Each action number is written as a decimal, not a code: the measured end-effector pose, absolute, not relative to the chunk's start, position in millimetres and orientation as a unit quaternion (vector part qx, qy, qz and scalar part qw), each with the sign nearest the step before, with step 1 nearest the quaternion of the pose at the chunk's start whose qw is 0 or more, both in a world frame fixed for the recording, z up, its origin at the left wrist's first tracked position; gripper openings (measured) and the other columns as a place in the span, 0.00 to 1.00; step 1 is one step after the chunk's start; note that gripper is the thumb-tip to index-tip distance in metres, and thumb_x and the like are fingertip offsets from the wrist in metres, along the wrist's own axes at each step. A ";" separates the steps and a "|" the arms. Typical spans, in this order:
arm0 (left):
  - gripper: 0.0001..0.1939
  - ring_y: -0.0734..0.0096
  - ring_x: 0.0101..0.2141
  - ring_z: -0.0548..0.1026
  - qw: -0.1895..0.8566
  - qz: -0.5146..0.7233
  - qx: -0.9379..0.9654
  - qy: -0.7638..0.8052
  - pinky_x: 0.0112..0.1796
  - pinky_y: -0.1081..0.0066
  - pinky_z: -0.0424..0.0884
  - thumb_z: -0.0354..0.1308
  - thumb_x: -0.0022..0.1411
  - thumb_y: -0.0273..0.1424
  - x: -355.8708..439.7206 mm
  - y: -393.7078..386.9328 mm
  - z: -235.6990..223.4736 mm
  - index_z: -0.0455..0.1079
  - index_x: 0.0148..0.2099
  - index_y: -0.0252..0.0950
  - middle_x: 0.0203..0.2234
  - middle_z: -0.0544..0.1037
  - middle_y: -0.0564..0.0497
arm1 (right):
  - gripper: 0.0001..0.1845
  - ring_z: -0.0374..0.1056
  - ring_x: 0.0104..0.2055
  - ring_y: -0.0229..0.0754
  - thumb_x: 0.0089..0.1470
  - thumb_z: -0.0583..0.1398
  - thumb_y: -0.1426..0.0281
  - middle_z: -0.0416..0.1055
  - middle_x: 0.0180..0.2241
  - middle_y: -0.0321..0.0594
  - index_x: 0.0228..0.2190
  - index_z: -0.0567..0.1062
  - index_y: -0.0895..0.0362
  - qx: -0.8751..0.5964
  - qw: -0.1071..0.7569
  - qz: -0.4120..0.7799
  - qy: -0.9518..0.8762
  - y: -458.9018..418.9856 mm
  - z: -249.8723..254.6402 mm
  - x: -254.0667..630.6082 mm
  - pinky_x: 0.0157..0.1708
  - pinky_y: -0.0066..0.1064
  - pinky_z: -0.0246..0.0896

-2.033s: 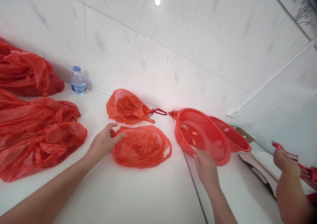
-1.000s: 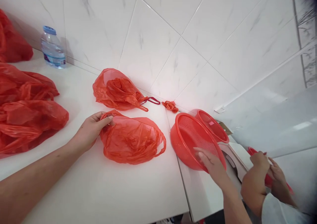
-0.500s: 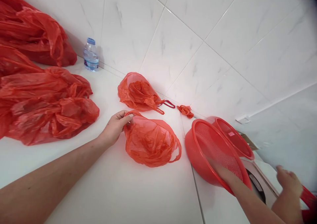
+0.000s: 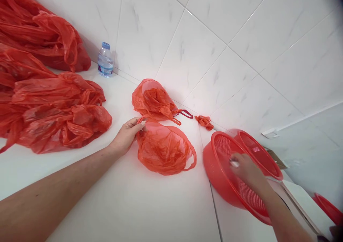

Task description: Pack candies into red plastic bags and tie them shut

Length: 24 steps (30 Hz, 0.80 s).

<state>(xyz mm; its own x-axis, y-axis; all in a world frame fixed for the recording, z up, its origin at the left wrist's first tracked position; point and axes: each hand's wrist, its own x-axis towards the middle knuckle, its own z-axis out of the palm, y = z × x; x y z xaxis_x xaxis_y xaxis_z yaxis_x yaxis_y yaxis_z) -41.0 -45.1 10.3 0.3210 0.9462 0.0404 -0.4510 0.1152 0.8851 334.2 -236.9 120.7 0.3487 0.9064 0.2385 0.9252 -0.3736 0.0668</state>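
My left hand (image 4: 128, 135) pinches the rim of a thin red plastic bag (image 4: 163, 151) by one handle. The bag lies on the white surface with its mouth spread and its other handle loose on the right. My right hand (image 4: 245, 167) is over the opening of a red perforated basket (image 4: 222, 177), fingers closed. A small whitish bit shows at its blurred fingertips; I cannot make out what it is. Behind the held bag, against the wall, rests another red plastic bag (image 4: 155, 99) with crumpled red plastic in it.
Large bunched red bags (image 4: 61, 117) fill the left side. A water bottle (image 4: 105, 61) stands by the tiled wall. A small red plastic scrap (image 4: 204, 122) lies near the baskets. A second red basket (image 4: 264, 154) is behind the first, and another red rim (image 4: 328, 208) shows at far right.
My right hand has risen from deep inside the basket to its opening, with something small and whitish at its fingertips. Another person's hand at far right has gone from there. My left hand keeps its grip.
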 end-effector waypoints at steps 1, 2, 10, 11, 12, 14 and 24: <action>0.12 0.77 0.23 0.68 0.690 0.505 0.433 0.286 0.22 0.77 0.62 0.59 0.55 0.39 -40.9 -45.4 10.6 0.67 0.29 0.35 0.26 0.71 0.53 | 0.11 0.69 0.36 0.45 0.44 0.58 0.63 0.70 0.36 0.41 0.33 0.71 0.52 -0.814 0.050 -0.123 -0.566 -231.0 127.8 325.1 0.32 0.33 0.64; 0.12 0.77 0.23 0.68 0.692 0.503 0.433 0.285 0.22 0.77 0.62 0.60 0.55 0.39 -40.8 -45.8 10.9 0.67 0.28 0.35 0.26 0.71 0.53 | 0.13 0.68 0.39 0.46 0.45 0.58 0.63 0.68 0.39 0.42 0.35 0.70 0.52 -0.807 0.065 -0.124 -0.574 -225.2 134.4 312.0 0.34 0.34 0.64; 0.15 0.74 0.25 0.70 0.710 0.496 0.418 0.274 0.27 0.75 0.64 0.62 0.52 0.38 -39.6 -45.5 6.3 0.69 0.41 0.39 0.26 0.72 0.54 | 0.09 0.66 0.34 0.38 0.50 0.57 0.70 0.63 0.42 0.37 0.36 0.67 0.49 -0.634 0.092 0.032 -0.767 -172.8 119.2 172.3 0.32 0.31 0.65; 0.17 0.74 0.25 0.70 0.710 0.497 0.417 0.273 0.27 0.75 0.64 0.62 0.51 0.38 -39.6 -45.3 6.0 0.69 0.43 0.39 0.26 0.72 0.55 | 0.10 0.66 0.34 0.37 0.50 0.57 0.71 0.62 0.42 0.36 0.37 0.67 0.49 -0.614 0.087 0.040 -0.783 -164.8 110.9 163.3 0.34 0.30 0.65; 0.18 0.74 0.25 0.70 0.711 0.496 0.417 0.272 0.27 0.75 0.64 0.62 0.51 0.37 -39.7 -45.1 6.0 0.69 0.44 0.39 0.25 0.72 0.55 | 0.12 0.66 0.36 0.37 0.50 0.57 0.72 0.62 0.43 0.35 0.38 0.67 0.49 -0.599 0.086 0.046 -0.795 -157.3 103.3 156.9 0.35 0.30 0.65; 0.20 0.75 0.25 0.70 0.712 0.497 0.416 0.271 0.27 0.75 0.64 0.63 0.51 0.37 -40.2 -45.0 7.0 0.69 0.46 0.39 0.25 0.72 0.55 | 0.16 0.65 0.42 0.38 0.50 0.57 0.73 0.59 0.48 0.35 0.43 0.66 0.48 -0.586 0.090 0.062 -0.803 -145.3 93.6 151.3 0.40 0.32 0.65; 0.23 0.73 0.27 0.70 0.701 0.509 0.423 0.265 0.30 0.74 0.66 0.61 0.53 0.35 -41.7 -41.7 3.3 0.67 0.52 0.41 0.26 0.73 0.54 | 0.22 0.64 0.51 0.46 0.55 0.53 0.60 0.60 0.53 0.43 0.51 0.65 0.48 -0.774 0.238 -0.113 -0.576 -183.6 147.6 239.7 0.46 0.35 0.63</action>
<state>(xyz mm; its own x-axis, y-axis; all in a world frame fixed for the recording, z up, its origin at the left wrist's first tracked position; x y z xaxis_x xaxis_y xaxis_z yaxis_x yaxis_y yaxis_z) -41.7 -41.7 3.3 0.3407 0.9384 0.0585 -0.4897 0.1240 0.8630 239.7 -183.6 147.6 0.3107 0.8375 0.4494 0.9453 -0.2231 -0.2378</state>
